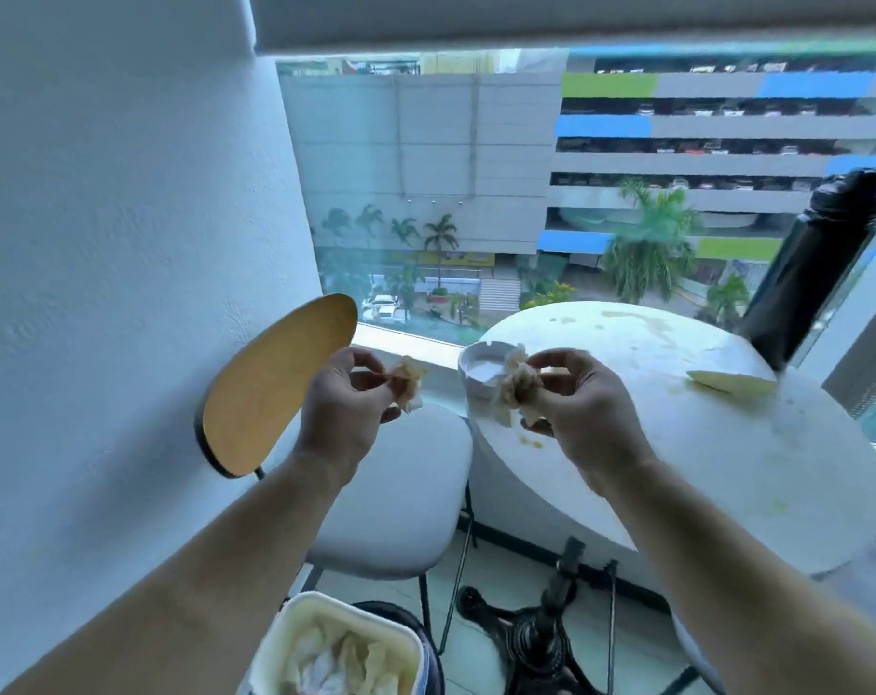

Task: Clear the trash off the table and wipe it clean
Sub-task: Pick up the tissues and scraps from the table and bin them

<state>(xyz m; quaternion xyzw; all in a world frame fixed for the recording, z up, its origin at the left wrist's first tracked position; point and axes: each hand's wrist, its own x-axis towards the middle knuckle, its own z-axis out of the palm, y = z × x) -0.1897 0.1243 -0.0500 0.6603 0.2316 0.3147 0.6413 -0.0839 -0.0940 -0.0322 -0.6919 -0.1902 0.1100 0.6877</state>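
A white wall (100, 243) fills the left side. Against it stands a chair (391, 494) with a tan back and a pale seat; its legs are mostly hidden by the arm crossing in front. Low at the bottom edge sits a bin (336, 644), cut off by the frame, with crumpled paper showing inside.

The left hand (346, 408) hangs above the chair seat, fingers pinched together on a small stained wad (408, 386). Only part of that wad shows past the fingertips. Just to its right, the right hand (581, 408) is over the near edge of the table (726, 469), fingers closed on a bigger tissue clump (513, 388). The two pieces are apart, with a clear gap between them. Whether they are one tissue torn in two is hard to tell.

Behind the clump a white ashtray (481, 368) sits at the table's left rim, half covered by the tissue. Yellowish crumbs (531, 441) lie on the table under the right hand, and faint stains (641, 326) smear the far side. Further right a pale wedge-shaped scrap (726, 381) lies flat on the top; what it is I can't make out. A tall black cylinder (817, 263) rises beside it, blurred, its base hidden behind the table. Below, the table's black foot (536, 624) spreads on the tiles.
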